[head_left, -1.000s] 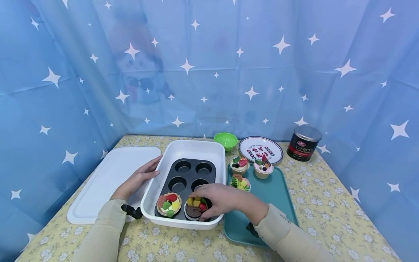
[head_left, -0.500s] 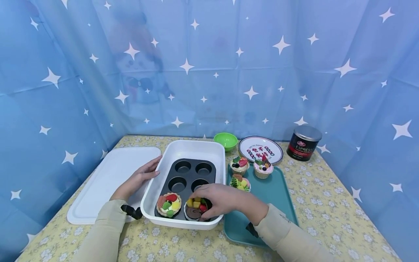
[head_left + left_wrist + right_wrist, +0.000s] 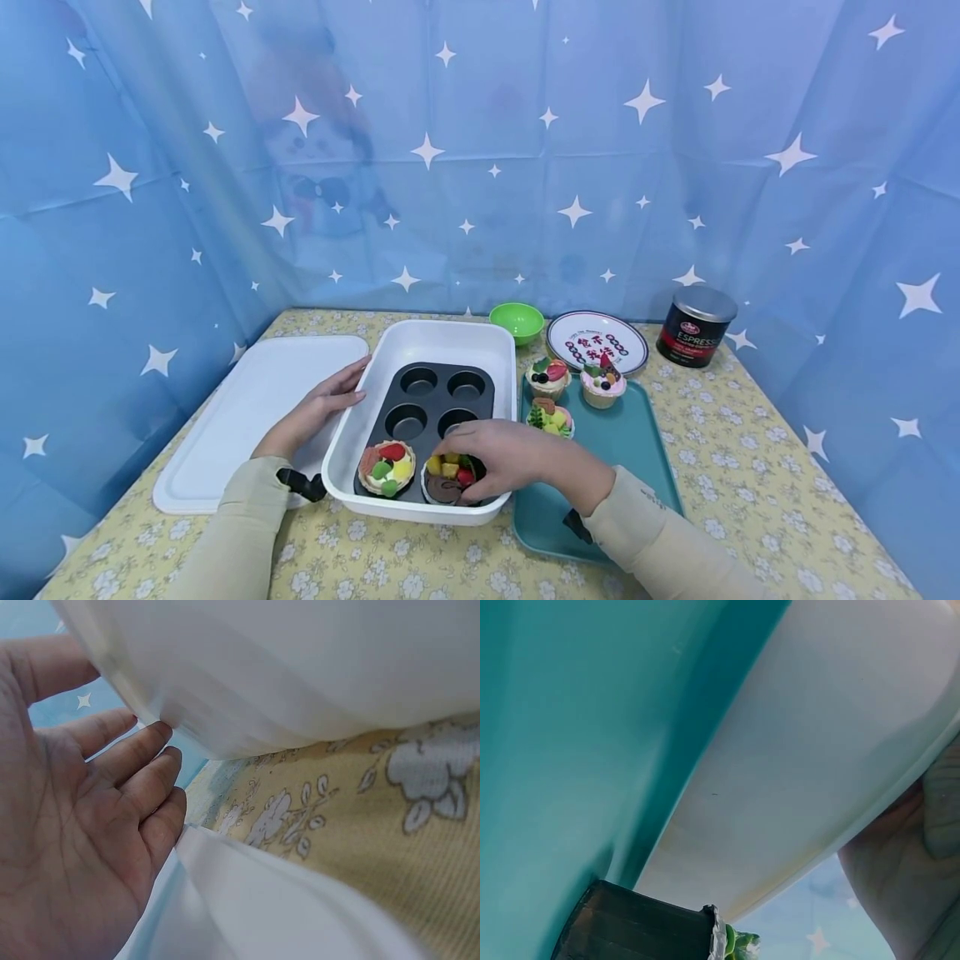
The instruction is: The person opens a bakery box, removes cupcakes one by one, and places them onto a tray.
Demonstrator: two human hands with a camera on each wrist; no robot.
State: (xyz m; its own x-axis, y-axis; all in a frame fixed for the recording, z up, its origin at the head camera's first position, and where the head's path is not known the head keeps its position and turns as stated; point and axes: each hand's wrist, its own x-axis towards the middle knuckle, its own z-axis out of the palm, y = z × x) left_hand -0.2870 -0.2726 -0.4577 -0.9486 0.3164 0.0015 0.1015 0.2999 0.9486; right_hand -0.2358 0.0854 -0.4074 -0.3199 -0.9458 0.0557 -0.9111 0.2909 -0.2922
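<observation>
My right hand grips a chocolate-topped toy cupcake at the near right cup of a black muffin tin. That tin lies inside a white rectangular tub. A fruit-topped cupcake fills the near left cup. My left hand touches the tub's left side; in the left wrist view its fingers are loosely extended against the outer wall. The right wrist view shows part of the right hand over the tub's rim, while its fingertips and the held cupcake are hidden there.
A teal tray with several cupcakes at its back left adjoins the tub's right side. A white lid lies to the left. Behind stand a green bowl, a printed plate and an espresso tin, near the blue curtain.
</observation>
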